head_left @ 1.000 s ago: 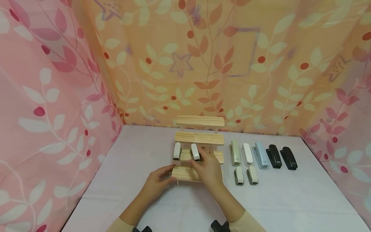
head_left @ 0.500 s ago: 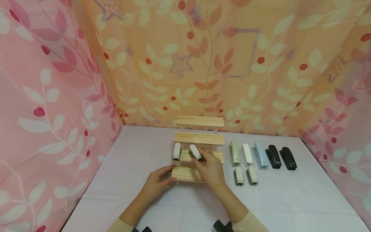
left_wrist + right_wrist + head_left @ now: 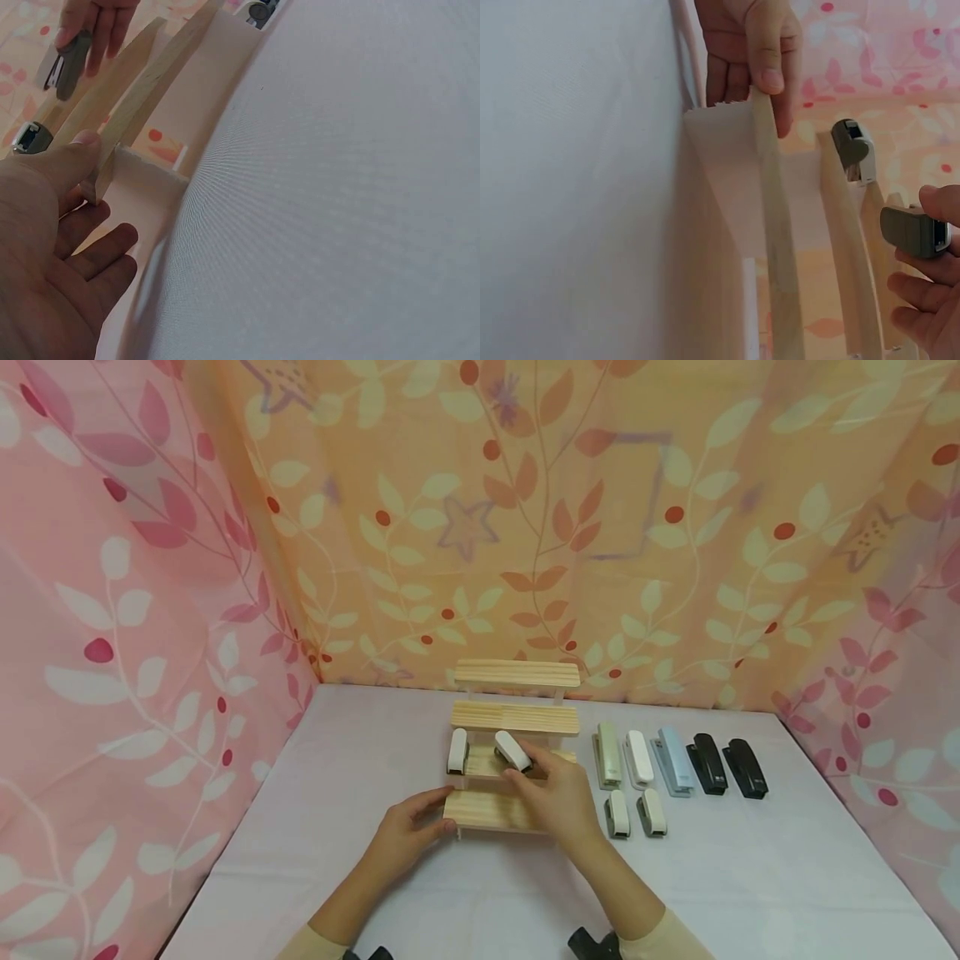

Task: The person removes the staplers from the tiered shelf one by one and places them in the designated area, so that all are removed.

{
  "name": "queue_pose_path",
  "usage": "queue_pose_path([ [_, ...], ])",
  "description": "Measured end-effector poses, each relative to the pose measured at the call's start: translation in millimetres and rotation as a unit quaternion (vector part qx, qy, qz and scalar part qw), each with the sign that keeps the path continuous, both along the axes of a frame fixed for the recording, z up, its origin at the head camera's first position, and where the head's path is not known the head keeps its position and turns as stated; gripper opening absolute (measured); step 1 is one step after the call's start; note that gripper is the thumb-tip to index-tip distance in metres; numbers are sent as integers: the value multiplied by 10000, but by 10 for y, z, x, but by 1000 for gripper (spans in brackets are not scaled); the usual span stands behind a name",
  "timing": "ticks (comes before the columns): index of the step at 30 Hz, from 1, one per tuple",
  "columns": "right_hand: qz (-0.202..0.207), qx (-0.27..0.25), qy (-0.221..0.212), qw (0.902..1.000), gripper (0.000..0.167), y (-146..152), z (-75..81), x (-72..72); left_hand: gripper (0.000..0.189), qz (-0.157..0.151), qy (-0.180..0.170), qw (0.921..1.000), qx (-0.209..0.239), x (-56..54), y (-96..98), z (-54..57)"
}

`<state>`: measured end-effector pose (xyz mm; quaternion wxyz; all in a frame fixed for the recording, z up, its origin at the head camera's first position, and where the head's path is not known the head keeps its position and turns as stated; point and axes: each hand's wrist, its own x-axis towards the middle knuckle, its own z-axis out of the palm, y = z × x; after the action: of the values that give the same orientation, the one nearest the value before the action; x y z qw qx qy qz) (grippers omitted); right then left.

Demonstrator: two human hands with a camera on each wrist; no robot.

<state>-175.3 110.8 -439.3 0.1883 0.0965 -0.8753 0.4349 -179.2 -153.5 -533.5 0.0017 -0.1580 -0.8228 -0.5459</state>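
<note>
A tiered wooden rack [image 3: 487, 810] with white side panels stands mid-table in the head view. My left hand [image 3: 405, 831] pinches the left end of its lowest board, thumb on the board and fingers below, as the left wrist view shows. My right hand [image 3: 558, 797] holds a small white stapler [image 3: 512, 750] between thumb and fingers over the second board from the bottom. In the right wrist view this stapler's grey underside [image 3: 907, 231] appears apart from the board. Another small white stapler [image 3: 457, 750] sits upright at that board's left end.
Right of the rack lie a light green stapler [image 3: 609, 756], a white one [image 3: 640, 758], a light blue one [image 3: 675, 762] and two black ones [image 3: 708, 764]. Two small white staplers [image 3: 618, 814] lie in front of them. A patterned curtain [image 3: 420, 568] hangs behind the table.
My right hand has shifted slightly right, and the small white stapler in it has turned from nearly straight to slanted. My left hand has stayed on the rack.
</note>
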Motion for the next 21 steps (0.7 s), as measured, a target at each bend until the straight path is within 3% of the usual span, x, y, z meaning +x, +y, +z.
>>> queue_pose_path([
  [8,199,-48,501,9985,48,186,144,102,57,-12,-42,10000,25,4,0,-3],
  [15,123,-2,549,9984,52,363,223,215,58,72,109,9999,-71,7,-8,-5],
  [21,-99,150,575,9982,53,557,271,328,58,51,-73,10000,13,9,1,1],
])
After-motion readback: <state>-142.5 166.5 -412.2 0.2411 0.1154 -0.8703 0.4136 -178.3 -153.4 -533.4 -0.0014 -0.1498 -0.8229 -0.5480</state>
